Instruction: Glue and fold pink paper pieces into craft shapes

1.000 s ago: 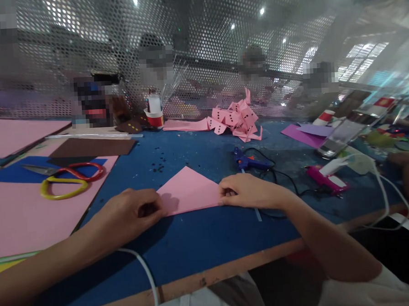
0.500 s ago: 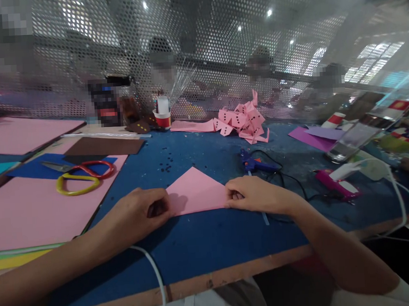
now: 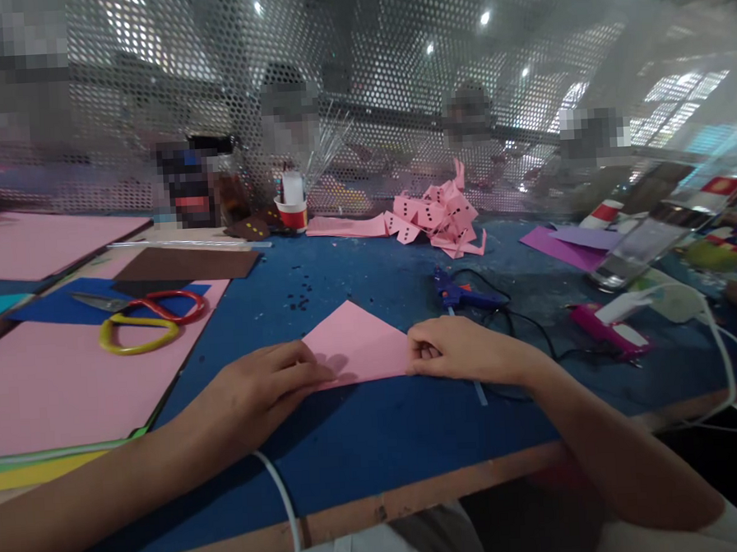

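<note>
A sheet of pink paper [image 3: 356,342], folded into a triangle with its peak pointing away from me, lies flat on the blue tabletop. Its straight folded edge faces me. My left hand [image 3: 269,386] rests over the left corner, fingers stretched out along the near edge and touching the paper. At the opposite corner, my right hand [image 3: 450,350] is closed, with fingers curled and pinching the paper against the table. Both side corners are hidden under my hands.
Scissors [image 3: 140,337] lie on coloured sheets at left. A blue glue gun [image 3: 468,294] with a black cord sits beyond my right hand, and a pink glue gun [image 3: 612,332] farther right. Pink paper cutouts [image 3: 436,219] and a paper cup [image 3: 292,216] stand at the back.
My left hand has gone from a curled pinch at the left corner to straightened fingers, slid slightly right along the near edge. My right hand and the paper have stayed almost still.
</note>
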`<state>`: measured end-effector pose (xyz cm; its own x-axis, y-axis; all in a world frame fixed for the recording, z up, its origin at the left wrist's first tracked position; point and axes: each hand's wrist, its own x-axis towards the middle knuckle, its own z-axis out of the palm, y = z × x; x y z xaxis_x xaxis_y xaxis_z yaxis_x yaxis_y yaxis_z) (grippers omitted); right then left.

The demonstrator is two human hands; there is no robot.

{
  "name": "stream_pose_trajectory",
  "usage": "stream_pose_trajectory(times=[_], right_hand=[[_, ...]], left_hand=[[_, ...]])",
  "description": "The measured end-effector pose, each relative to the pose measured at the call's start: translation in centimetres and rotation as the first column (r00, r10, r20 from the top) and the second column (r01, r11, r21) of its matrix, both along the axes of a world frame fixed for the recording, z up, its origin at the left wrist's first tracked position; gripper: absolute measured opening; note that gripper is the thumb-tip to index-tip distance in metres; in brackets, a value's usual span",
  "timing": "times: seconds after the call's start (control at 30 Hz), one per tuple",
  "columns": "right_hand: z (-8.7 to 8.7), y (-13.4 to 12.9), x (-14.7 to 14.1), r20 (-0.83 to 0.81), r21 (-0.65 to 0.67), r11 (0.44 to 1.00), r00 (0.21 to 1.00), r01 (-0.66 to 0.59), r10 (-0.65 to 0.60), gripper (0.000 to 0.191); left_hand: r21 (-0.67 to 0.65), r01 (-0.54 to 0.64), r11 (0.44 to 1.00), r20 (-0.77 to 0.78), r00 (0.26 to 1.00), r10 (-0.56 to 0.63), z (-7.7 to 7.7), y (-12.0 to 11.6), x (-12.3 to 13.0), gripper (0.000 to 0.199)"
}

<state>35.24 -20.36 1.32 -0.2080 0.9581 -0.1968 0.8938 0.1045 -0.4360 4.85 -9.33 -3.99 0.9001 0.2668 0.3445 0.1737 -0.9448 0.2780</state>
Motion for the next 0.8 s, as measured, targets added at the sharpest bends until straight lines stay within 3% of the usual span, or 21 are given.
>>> stream_pose_trajectory(times=[0.13, 0.27, 0.8], right_hand=[[-0.01, 0.04, 0.01, 0.004, 0.005, 1.0, 1.0, 0.01, -0.01, 0.018], [0.08, 0.01, -0.01, 0.008, 0.007, 1.0, 1.0, 0.012, -0.012, 0.018], [-0.05, -0.01, 0.46, -0.004, 0.027, 0.999, 1.0, -0.029, 0.029, 0.019]], left_hand=[[0.215, 0.044, 0.976, -0.06, 0.998, -0.032, -0.43, 0.13, -0.2, 0.049], [0.303, 0.06, 0.951, -0.112, 0.993, -0.027, -0.44, 0.02, -0.24, 0.059], [0.305, 0.101, 0.947, -0.159, 0.986, -0.054, 0.17, -0.25, -0.13, 0.066]])
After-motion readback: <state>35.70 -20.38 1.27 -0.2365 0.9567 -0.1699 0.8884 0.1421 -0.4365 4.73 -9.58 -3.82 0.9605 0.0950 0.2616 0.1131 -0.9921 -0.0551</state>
